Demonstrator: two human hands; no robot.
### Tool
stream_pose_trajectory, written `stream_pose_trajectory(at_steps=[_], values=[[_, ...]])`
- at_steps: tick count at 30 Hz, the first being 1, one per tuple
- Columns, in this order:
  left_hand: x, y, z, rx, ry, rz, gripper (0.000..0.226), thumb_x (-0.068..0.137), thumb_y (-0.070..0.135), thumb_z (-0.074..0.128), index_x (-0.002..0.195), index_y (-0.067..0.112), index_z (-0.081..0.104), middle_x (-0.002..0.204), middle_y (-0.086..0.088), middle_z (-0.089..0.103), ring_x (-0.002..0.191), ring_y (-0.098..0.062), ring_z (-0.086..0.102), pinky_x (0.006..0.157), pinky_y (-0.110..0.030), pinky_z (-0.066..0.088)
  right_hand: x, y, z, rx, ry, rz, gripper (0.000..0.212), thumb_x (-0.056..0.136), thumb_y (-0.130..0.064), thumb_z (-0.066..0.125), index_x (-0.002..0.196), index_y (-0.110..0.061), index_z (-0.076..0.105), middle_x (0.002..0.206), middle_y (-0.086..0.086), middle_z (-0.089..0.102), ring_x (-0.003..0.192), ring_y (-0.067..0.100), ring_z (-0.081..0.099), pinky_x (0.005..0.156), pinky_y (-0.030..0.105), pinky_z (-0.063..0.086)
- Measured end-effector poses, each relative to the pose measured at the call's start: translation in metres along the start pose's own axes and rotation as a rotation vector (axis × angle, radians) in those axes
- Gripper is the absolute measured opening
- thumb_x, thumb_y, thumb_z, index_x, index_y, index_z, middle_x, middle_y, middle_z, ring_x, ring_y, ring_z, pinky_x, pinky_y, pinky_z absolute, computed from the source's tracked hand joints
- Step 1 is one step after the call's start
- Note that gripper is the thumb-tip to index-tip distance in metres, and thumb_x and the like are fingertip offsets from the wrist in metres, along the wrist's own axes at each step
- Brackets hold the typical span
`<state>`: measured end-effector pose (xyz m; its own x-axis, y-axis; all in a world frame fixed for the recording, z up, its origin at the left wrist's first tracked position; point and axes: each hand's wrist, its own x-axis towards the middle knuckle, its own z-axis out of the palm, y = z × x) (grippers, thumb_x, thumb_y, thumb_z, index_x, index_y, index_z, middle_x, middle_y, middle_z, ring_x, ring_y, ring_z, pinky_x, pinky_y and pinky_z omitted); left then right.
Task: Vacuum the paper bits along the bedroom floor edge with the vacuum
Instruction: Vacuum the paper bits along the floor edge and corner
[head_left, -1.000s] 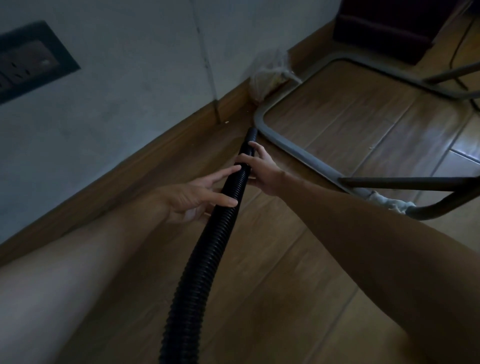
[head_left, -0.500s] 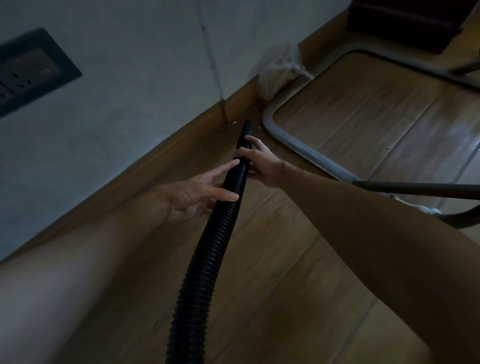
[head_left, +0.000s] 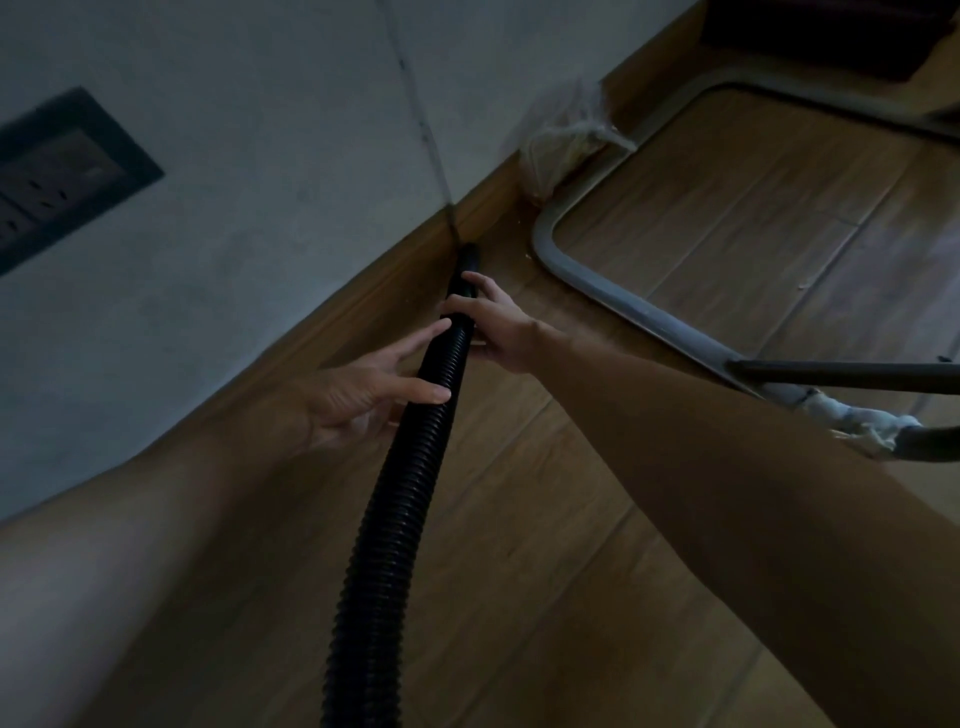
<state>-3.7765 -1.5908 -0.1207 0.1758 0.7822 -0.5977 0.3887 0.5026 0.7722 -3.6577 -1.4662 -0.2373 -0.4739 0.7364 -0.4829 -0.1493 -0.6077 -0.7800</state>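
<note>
**Q:** Progress so far — how much of the floor edge looks cleaned?

**A:** Hard to judge in this dim room. The vacuum hose (head_left: 410, 478), a black ribbed tube, runs from the bottom of the view up to its smooth nozzle tip (head_left: 469, 258), which sits on the floor right against the skirting board (head_left: 363, 317). A few pale specks — likely paper bits (head_left: 527, 255) — lie just past the tip, near the curved corner of a grey metal frame (head_left: 587, 275). One more speck (head_left: 802, 286) lies inside the frame, well away from the wall. So I judge the stretch ahead is still to do; the floor nearer the person shows no bits I can make out.

**Q:** And the hands?

**A:** The right hand (head_left: 498, 327) is wrapped around the hose just behind the nozzle, fingers curled over the top. The left hand (head_left: 363, 395) is spread, fingers straight, its fingertips resting on the hose's left side rather than gripping it.

**Q:** What are the surfaces like?

**A:** Floor (head_left: 519, 571) of glossy wood-look planks; skirting of matching brown; wall (head_left: 249, 130) pale and matt, with a dark socket plate (head_left: 57, 176). A crumpled clear plastic bag (head_left: 563, 140) sits against the skirting beyond the nozzle.
</note>
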Motion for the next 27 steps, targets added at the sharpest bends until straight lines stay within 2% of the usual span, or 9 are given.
stream_pose_trajectory(at_steps=[5, 7, 9, 11, 13, 18, 27], values=[[0.002, -0.001, -0.005, 0.046, -0.029, 0.025, 0.079, 0.090, -0.004, 0.057, 0.153, 0.028, 0.023, 0.156, -0.009, 0.035, 0.144, -0.027, 0.033, 0.120, -0.043, 0.024, -0.003, 0.001, -0.001, 0.017, -0.001, -0.016, 0.076, 0.086, -0.014, 0.072, 0.148, -0.035, 0.034, 0.126, 0.009, 0.052, 0.099, 0.021, 0.064, 0.063, 0.031, 0.059], [0.006, -0.001, -0.003, -0.011, -0.048, -0.025, 0.083, 0.088, -0.002, 0.063, 0.152, 0.035, 0.026, 0.150, -0.009, 0.042, 0.138, -0.032, 0.042, 0.117, -0.049, 0.030, -0.007, 0.003, -0.006, 0.013, 0.013, -0.024, 0.077, 0.086, -0.014, 0.073, 0.148, -0.035, 0.032, 0.124, 0.008, 0.052, 0.098, 0.022, 0.065, 0.065, 0.033, 0.060], [0.007, -0.005, -0.003, -0.169, -0.117, -0.105, 0.087, 0.079, 0.003, 0.074, 0.145, 0.047, 0.037, 0.138, -0.013, 0.052, 0.120, -0.038, 0.056, 0.104, -0.055, 0.044, -0.011, 0.004, -0.013, 0.019, 0.020, -0.025, 0.080, 0.085, -0.013, 0.074, 0.148, -0.037, 0.032, 0.120, 0.007, 0.051, 0.097, 0.022, 0.065, 0.065, 0.033, 0.060], [0.011, -0.009, -0.004, -0.215, -0.169, -0.127, 0.084, 0.074, 0.003, 0.077, 0.134, 0.054, 0.047, 0.134, -0.015, 0.054, 0.106, -0.034, 0.066, 0.089, -0.050, 0.056, -0.016, 0.006, -0.020, 0.029, 0.028, -0.019, 0.082, 0.083, -0.012, 0.075, 0.148, -0.038, 0.031, 0.117, 0.006, 0.052, 0.095, 0.022, 0.067, 0.063, 0.032, 0.060], [0.015, -0.012, -0.004, -0.241, -0.214, -0.139, 0.080, 0.069, 0.003, 0.077, 0.125, 0.056, 0.055, 0.134, -0.013, 0.054, 0.098, -0.028, 0.071, 0.078, -0.043, 0.059, -0.020, 0.010, -0.026, 0.037, 0.040, -0.016, 0.084, 0.082, -0.012, 0.077, 0.147, -0.039, 0.032, 0.118, 0.007, 0.052, 0.094, 0.022, 0.068, 0.062, 0.032, 0.060], [0.018, -0.015, -0.001, -0.277, -0.305, -0.158, 0.078, 0.066, 0.001, 0.077, 0.120, 0.055, 0.060, 0.132, -0.015, 0.056, 0.097, -0.029, 0.072, 0.077, -0.043, 0.059, -0.026, 0.022, -0.034, 0.060, 0.070, -0.029, 0.085, 0.079, -0.013, 0.079, 0.146, -0.040, 0.033, 0.127, 0.011, 0.054, 0.094, 0.021, 0.069, 0.059, 0.029, 0.058], [0.023, -0.011, 0.009, -0.222, -0.297, -0.142, 0.093, 0.066, 0.006, 0.077, 0.139, 0.053, 0.044, 0.135, -0.015, 0.054, 0.106, -0.033, 0.064, 0.082, -0.047, 0.056, -0.025, 0.020, -0.052, 0.062, 0.069, -0.045, 0.086, 0.078, -0.014, 0.080, 0.145, -0.041, 0.034, 0.129, 0.013, 0.052, 0.098, 0.024, 0.069, 0.062, 0.032, 0.059]])
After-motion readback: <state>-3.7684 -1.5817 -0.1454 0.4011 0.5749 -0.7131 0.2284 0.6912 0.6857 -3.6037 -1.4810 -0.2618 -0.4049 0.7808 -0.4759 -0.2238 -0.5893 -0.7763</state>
